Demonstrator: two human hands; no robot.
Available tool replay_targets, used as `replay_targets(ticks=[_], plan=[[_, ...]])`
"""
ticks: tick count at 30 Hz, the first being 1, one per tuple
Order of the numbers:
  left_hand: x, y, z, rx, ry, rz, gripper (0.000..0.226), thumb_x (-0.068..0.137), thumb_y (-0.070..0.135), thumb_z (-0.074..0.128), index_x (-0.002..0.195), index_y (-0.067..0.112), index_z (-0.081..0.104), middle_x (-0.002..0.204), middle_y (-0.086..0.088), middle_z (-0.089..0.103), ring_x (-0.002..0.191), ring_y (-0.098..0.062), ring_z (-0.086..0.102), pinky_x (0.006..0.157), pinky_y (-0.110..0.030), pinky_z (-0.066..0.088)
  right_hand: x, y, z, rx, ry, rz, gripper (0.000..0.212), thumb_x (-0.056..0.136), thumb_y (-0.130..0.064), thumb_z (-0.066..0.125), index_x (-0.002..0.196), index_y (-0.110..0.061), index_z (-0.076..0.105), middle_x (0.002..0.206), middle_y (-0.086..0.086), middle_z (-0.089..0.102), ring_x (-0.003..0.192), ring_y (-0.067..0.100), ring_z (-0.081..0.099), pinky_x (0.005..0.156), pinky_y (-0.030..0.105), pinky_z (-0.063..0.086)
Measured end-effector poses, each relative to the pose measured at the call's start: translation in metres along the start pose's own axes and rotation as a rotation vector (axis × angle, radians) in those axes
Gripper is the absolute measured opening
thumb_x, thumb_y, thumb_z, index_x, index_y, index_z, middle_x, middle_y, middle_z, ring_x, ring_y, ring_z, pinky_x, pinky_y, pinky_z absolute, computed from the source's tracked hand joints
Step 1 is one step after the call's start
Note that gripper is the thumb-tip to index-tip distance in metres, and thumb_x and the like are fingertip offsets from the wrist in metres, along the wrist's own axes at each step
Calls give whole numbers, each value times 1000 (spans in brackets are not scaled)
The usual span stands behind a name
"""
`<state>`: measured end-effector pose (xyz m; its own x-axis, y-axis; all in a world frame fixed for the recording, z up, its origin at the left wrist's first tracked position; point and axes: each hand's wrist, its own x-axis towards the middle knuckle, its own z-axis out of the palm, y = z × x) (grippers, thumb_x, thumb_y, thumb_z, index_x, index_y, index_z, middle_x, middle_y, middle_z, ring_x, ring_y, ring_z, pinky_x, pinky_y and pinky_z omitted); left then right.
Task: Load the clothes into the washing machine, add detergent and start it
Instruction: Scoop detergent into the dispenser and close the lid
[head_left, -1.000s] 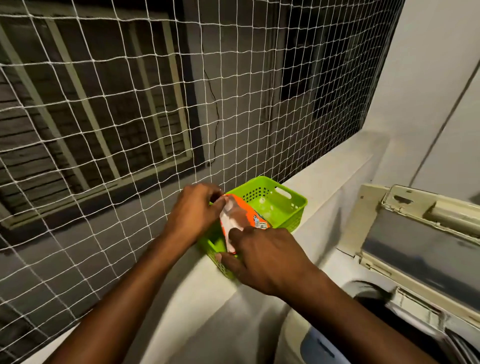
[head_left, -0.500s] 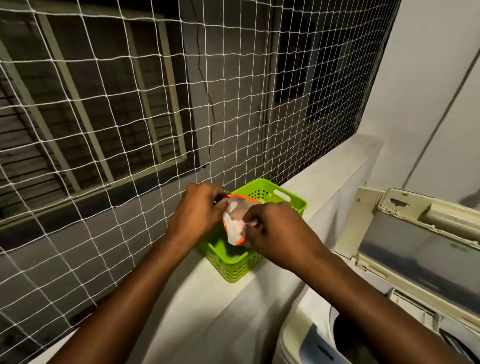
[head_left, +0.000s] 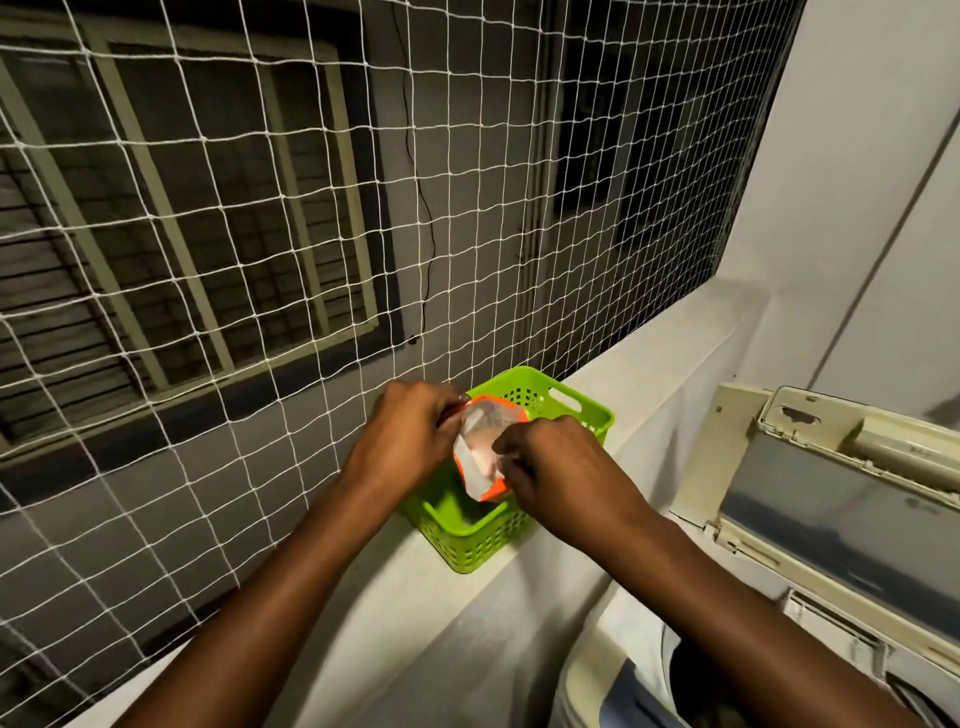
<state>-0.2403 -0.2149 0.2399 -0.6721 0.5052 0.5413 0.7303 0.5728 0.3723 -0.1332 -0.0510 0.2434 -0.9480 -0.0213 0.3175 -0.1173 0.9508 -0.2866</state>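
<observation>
An orange and white detergent pouch (head_left: 482, 451) is held over a green plastic basket (head_left: 550, 395) on the white ledge. My left hand (head_left: 410, 436) pinches the pouch's left top edge. My right hand (head_left: 556, 470) grips its right edge, and the mouth is spread apart, showing pale powder inside. The top-loading washing machine (head_left: 613, 660) stands at the lower right with its lid (head_left: 836, 499) raised upright. Its dark drum opening (head_left: 711, 680) is partly in view; I cannot make out clothes inside.
A white rope net (head_left: 260, 260) covers the opening behind the ledge (head_left: 395, 582), right against the basket. A white wall (head_left: 857, 182) rises at the right behind the machine's lid. Bare ledge runs on both sides of the basket.
The pouch has been lifted upright out of the basket and its mouth pulled apart. My right hand moved from the pouch's lower end up to its top edge.
</observation>
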Motion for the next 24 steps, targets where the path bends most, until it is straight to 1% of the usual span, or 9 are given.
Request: replay_targets(ticks=[6, 8, 10, 11, 12, 14, 17, 20, 24], plan=[[-1, 1, -1, -9, 12, -4, 14, 87, 15, 69, 97, 16, 78, 88, -6, 79, 85, -22, 73, 72, -37, 55, -8, 8, 4, 256, 135, 126, 23, 92, -26, 72, 112, -21, 80, 102, 0, 81, 92, 18, 74, 86, 34, 56], [-1, 0, -3, -4, 9, -11, 15, 87, 14, 69, 99, 17, 79, 90, -5, 79, 87, -22, 74, 74, -35, 55, -11, 12, 3, 324, 173, 154, 20, 90, -26, 75, 108, -22, 82, 86, -5, 81, 75, 6, 72, 74, 26, 55], [-1, 0, -3, 3, 17, -7, 17, 87, 12, 69, 99, 17, 79, 89, -5, 80, 85, -20, 74, 72, -32, 53, -15, 16, 0, 428, 200, 201, 17, 88, -24, 78, 104, -22, 83, 62, -16, 70, 60, -6, 66, 59, 9, 45], [-1, 0, -4, 5, 23, -4, 17, 87, 12, 70, 99, 17, 80, 89, -4, 80, 84, -20, 74, 71, -30, 52, -17, 19, -1, 483, 212, 228, 15, 88, -23, 79, 102, -22, 84, 56, -18, 67, 56, -8, 64, 57, 6, 43], [-1, 1, -4, 7, 30, -3, 18, 86, 11, 70, 99, 18, 80, 89, -4, 80, 84, -19, 74, 70, -30, 51, -20, 22, -2, 531, 224, 254, 14, 88, -23, 79, 101, -22, 84, 55, -17, 68, 55, -6, 66, 57, 10, 47], [-1, 0, -4, 7, 34, -13, 19, 86, 11, 70, 100, 18, 80, 90, -3, 80, 85, -19, 74, 72, -29, 52, -26, 26, -4, 604, 244, 297, 14, 88, -26, 79, 101, -25, 83, 63, -10, 75, 58, 3, 71, 65, 30, 61], [-1, 0, -3, 10, 30, -28, 20, 86, 12, 71, 103, 19, 80, 94, -3, 81, 88, -20, 74, 75, -29, 54, -34, 29, -7, 709, 268, 327, 12, 89, -27, 80, 100, -25, 82, 68, -3, 78, 63, 13, 76, 73, 45, 64], [-1, 0, -3, 16, 29, -26, 19, 86, 13, 71, 102, 19, 80, 93, -3, 81, 88, -20, 74, 74, -29, 54, -41, 32, -13, 786, 294, 342, 10, 88, -24, 81, 98, -26, 82, 69, 4, 78, 66, 22, 77, 77, 50, 64], [-1, 1, -3, 41, 28, -21, 17, 86, 13, 70, 99, 18, 79, 90, -4, 80, 84, -22, 74, 72, -30, 54, -48, 33, -20, 862, 311, 354, 11, 88, -18, 81, 97, -24, 82, 69, 5, 79, 69, 21, 79, 78, 42, 65]])
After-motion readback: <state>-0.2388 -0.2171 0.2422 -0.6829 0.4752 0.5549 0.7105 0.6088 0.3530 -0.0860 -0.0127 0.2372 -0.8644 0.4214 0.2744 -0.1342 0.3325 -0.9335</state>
